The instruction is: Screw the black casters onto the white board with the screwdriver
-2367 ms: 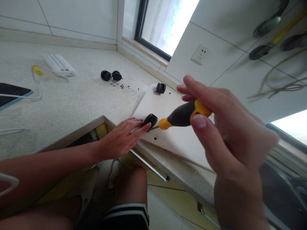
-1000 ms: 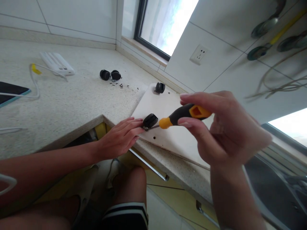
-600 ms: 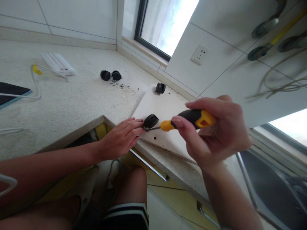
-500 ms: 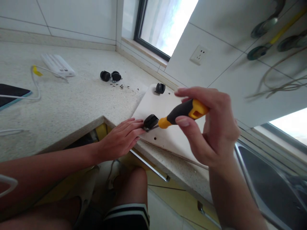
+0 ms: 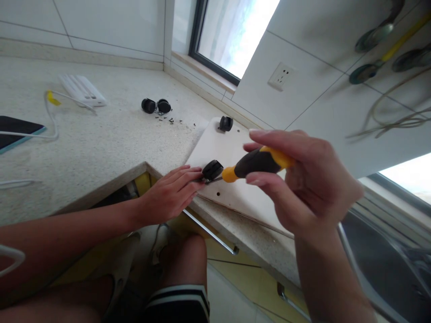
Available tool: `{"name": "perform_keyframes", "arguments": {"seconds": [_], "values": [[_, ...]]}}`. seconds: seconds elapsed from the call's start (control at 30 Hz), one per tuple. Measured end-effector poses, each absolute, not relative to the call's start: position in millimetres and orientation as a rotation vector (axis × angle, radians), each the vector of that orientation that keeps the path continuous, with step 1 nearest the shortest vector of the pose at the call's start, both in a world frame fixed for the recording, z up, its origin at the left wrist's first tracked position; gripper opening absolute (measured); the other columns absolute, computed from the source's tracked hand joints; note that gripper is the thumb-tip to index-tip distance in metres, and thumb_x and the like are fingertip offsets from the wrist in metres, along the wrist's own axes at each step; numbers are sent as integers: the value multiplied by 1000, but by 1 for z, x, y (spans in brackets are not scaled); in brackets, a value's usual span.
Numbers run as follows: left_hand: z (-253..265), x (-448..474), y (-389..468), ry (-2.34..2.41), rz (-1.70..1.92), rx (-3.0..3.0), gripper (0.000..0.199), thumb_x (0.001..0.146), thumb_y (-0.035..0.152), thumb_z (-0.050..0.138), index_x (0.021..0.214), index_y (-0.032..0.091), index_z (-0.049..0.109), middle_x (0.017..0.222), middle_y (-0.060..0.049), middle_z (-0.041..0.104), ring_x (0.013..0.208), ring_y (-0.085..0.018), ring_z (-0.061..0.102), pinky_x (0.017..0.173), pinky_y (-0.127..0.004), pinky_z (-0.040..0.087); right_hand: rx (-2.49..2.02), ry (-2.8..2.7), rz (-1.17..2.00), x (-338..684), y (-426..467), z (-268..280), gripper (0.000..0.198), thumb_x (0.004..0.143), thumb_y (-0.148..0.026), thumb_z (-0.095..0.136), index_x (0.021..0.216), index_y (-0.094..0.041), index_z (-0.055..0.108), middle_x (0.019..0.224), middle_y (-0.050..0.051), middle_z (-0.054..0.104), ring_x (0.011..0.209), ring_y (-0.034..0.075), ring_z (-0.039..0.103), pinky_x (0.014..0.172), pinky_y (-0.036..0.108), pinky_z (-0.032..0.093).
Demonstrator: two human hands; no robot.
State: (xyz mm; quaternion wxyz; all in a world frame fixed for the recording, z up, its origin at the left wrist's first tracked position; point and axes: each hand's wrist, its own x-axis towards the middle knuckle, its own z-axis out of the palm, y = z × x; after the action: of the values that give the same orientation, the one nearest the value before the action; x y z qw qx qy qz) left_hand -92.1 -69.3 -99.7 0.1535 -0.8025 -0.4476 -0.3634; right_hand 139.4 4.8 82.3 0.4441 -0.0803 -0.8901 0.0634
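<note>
My right hand is closed around the yellow-and-black handle of a screwdriver, thumb below and fingers above. The screwdriver's shaft slants down to the base of a black caster wheel; its tip is hidden there. This caster stands at the near left corner of a white board lying on the counter. My left hand lies with fingers stretched out over the board's corner, fingertips touching beside the caster's base. A second caster stands at the board's far corner. A dark hole shows near the closer caster.
Two loose casters and several small screws lie on the speckled counter. Further left are a white power bank, a cable and a dark phone-like slab. A sink is at right, a wall socket behind.
My right hand has turned and shifted slightly right around the screwdriver handle, which has rolled a little. The shaft stays at the caster's base. My left hand remains in place.
</note>
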Motion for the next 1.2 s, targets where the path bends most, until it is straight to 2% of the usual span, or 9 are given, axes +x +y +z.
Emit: {"name": "perform_keyframes", "arguments": {"seconds": [0.1, 0.27, 0.43, 0.63, 0.8, 0.97, 1.03, 1.1, 1.2], "values": [[-100, -92, -69, -1273, -1041, -2294, 35, 107, 11, 56, 141, 14, 63, 145, -17, 71, 146, -30, 63, 129, -53, 49, -113, -2028, 25, 136, 7, 80, 29, 91, -24, 86, 120, -27, 80, 95, 2, 78, 82, 23, 66, 72, 46, 60], [-100, -92, -69, -1281, -1046, -2308, 34, 106, 10, 59, 139, 15, 65, 145, -16, 71, 148, -30, 61, 130, -53, 48, -173, -2348, 522, 137, 0, 89, 51, 105, -16, 65, 153, -32, 66, 145, 4, 74, 126, 28, 74, 103, 50, 64], [-102, -93, -69, -1297, -1075, -2303, 37, 105, 10, 57, 141, 17, 65, 146, -15, 71, 147, -30, 62, 130, -53, 48, -121, -2010, -36, 135, 5, 85, 24, 90, -23, 87, 112, -28, 79, 86, 0, 74, 74, 21, 61, 74, 46, 55], [-101, -93, -69, -1296, -1060, -2322, 35, 106, 10, 57, 139, 16, 65, 145, -15, 72, 148, -30, 61, 129, -53, 49, -161, -2349, 498, 143, 15, 89, 55, 101, -18, 71, 153, -35, 67, 144, 4, 77, 119, 29, 79, 97, 49, 69], [-101, -93, -69, -1291, -1026, -2298, 36, 106, 10, 56, 141, 16, 64, 145, -15, 71, 147, -30, 62, 129, -54, 49, -119, -2060, -61, 141, 14, 85, 28, 89, -31, 89, 116, -25, 82, 86, 2, 74, 69, 20, 66, 62, 41, 57], [-101, -93, -69, -1292, -1029, -2301, 33, 108, 11, 56, 139, 16, 65, 145, -15, 72, 148, -29, 62, 129, -53, 49, -188, -2463, 405, 150, 8, 94, 61, 102, -18, 67, 161, -30, 59, 155, 6, 70, 136, 31, 70, 106, 51, 65], [-101, -93, -69, -1294, -1024, -2299, 33, 108, 11, 55, 139, 16, 65, 145, -15, 71, 148, -29, 61, 129, -53, 49, -189, -2319, 308, 148, 10, 90, 49, 99, -21, 75, 147, -32, 71, 127, 4, 81, 107, 26, 79, 86, 45, 69], [-102, -93, -69, -1291, -1013, -2295, 33, 107, 10, 56, 139, 15, 65, 145, -16, 71, 147, -30, 62, 129, -54, 49, -175, -2109, 48, 145, 13, 86, 28, 93, -24, 85, 120, -26, 81, 92, 1, 77, 72, 18, 68, 64, 37, 61], [-102, -93, -69, -1283, -1009, -2293, 34, 107, 10, 56, 140, 13, 64, 145, -17, 71, 146, -31, 62, 128, -55, 50, -150, -2235, 83, 146, 12, 89, 39, 92, -23, 86, 129, -21, 76, 107, 4, 77, 86, 19, 71, 77, 38, 65]]}}
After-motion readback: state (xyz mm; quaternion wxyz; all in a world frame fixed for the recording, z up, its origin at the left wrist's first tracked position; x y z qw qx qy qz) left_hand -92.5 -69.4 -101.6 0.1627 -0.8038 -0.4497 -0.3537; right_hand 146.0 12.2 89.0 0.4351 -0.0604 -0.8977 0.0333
